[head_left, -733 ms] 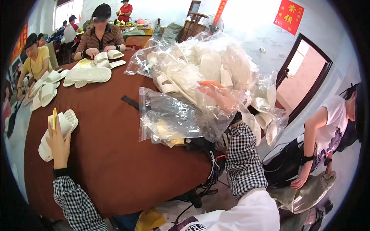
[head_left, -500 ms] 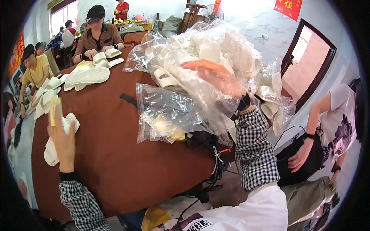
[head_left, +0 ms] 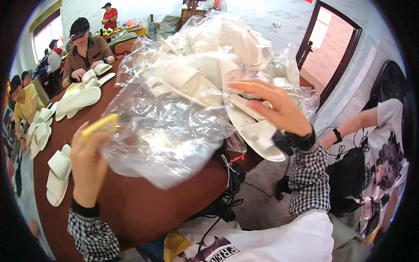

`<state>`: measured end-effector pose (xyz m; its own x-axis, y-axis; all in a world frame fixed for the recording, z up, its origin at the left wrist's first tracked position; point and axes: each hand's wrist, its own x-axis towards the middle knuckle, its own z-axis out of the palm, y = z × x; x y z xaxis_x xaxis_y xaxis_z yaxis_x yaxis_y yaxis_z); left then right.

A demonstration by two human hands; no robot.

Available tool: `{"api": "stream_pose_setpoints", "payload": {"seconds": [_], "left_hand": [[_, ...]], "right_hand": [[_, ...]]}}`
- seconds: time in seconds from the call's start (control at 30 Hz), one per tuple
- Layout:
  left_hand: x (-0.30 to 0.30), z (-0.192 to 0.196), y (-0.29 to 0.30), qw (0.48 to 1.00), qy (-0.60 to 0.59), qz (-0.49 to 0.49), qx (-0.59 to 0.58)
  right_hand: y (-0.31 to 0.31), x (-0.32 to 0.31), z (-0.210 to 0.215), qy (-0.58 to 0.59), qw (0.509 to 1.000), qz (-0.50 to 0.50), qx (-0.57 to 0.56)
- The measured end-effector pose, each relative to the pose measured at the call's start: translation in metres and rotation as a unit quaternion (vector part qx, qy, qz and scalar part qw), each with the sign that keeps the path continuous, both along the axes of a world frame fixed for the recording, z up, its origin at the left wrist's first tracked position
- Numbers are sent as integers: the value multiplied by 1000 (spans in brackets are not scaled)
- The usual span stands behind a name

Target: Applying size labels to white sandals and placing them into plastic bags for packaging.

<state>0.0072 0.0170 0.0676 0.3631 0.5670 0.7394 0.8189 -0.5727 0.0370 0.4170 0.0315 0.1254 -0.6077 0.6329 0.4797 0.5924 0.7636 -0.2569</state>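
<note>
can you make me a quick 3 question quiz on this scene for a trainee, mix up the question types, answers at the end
1. Multiple choice: what does the left hand hold?
a) a pair of scissors
b) a flat yellow piece
c) a roll of tape

2. True or false: the cream slippers left of that hand lie on the brown table, outside any bag.

3. Short answer: are the thumb and fingers of the right hand spread apart or closed into a fist?

Key:
1. b
2. True
3. Spread apart
</note>
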Motion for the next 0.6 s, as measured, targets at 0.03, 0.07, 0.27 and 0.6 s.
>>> {"api": "stream_pose_setpoints", "payload": {"seconds": [0.03,0.07,0.27,0.6], "left_hand": [[-8,-3,1,992,-109,37,-44],[-17,-6,6,985,-157,41,-65],[-6,5,16,987,-94,88,93],[132,-13,38,972,211,-52,86]], "right_hand": [[-6,32,-5,-12,995,-87,-46],[-7,68,-20,-62,987,-118,-86],[-26,129,-81,-126,937,-223,-237],[13,107,-64,-322,928,-151,-108]]}}
